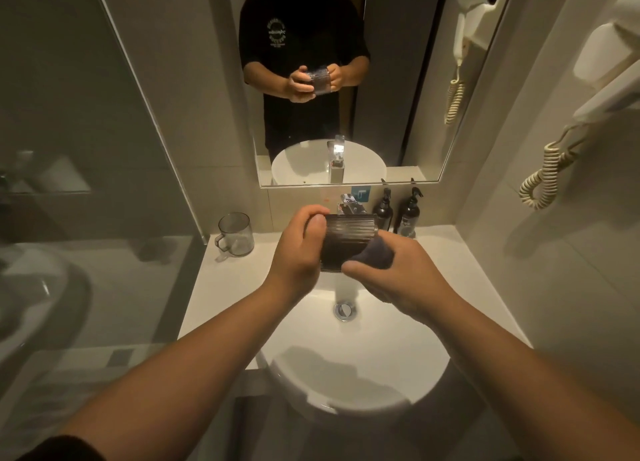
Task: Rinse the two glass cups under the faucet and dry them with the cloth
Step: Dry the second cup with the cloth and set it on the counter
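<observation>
- Ribbed dark glass: one glass cup (pixel 348 240) is held on its side above the sink (pixel 363 384), between both hands. Judged purpose: any drip from drying falls into the basin, not onto the counter (pixel 221 287).
- Left hand (pixel 299 252): fingers curled round the cup's left end, thumb lying along its near side. This grip appears to steady the cup, and would let it be turned, while the other hand wipes.
- Right hand (pixel 391 277): fingers and thumb pinch a dark grey cloth (pixel 377 252) against the cup's right end. Whether the cloth reaches inside the mouth cannot be told; the hand hides that end.
- Both forearms reach forward from the lower corners and converge over the basin, wrists roughly level, hands facing each other across the cup.
- Second glass cup (pixel 236 234), clear with a handle, stands upright on the counter at the left, well apart from the hands. Whether it is wet or dry cannot be told.
- Faucet (pixel 349 206): mostly hidden behind the held cup; no stream is seen falling to the drain (pixel 344 310), consistent with the drying step.
- Two dark pump bottles (pixel 396 214) stand at the wall, right of the faucet.
</observation>
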Demonstrator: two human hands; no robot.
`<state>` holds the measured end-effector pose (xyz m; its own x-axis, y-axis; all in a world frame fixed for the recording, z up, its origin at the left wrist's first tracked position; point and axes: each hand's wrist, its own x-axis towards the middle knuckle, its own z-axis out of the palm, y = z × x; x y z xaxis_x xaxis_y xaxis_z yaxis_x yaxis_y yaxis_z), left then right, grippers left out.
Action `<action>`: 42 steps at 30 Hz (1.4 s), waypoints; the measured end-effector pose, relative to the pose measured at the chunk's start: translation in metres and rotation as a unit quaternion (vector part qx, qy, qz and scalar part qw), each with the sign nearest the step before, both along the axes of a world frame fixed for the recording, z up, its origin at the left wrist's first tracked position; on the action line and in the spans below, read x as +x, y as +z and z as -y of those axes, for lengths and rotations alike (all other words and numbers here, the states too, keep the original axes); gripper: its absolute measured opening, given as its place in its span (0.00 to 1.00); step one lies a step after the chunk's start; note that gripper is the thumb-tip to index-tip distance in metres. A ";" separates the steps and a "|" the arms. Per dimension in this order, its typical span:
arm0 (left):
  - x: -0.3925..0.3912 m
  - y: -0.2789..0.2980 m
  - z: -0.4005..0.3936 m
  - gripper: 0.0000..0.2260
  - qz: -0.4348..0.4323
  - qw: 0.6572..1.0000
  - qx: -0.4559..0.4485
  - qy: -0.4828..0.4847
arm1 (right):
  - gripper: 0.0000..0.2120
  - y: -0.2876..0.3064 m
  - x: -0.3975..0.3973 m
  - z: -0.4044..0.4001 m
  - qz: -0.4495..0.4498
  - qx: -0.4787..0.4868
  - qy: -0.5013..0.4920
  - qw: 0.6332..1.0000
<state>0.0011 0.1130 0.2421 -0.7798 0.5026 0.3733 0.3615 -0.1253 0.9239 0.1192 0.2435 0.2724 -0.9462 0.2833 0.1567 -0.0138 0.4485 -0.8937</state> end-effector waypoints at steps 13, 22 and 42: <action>-0.006 -0.004 -0.010 0.15 0.339 0.939 -0.042 -0.051 | 0.14 -0.012 -0.002 -0.007 -0.011 0.278 0.052 0.959; -0.003 -0.011 0.001 0.17 -0.066 0.995 -0.057 0.042 | 0.11 -0.002 -0.008 0.009 0.038 -0.192 0.005 0.981; -0.009 0.002 0.002 0.12 -0.049 0.997 -0.051 -0.015 | 0.12 0.011 -0.008 -0.006 0.035 -0.236 0.052 0.970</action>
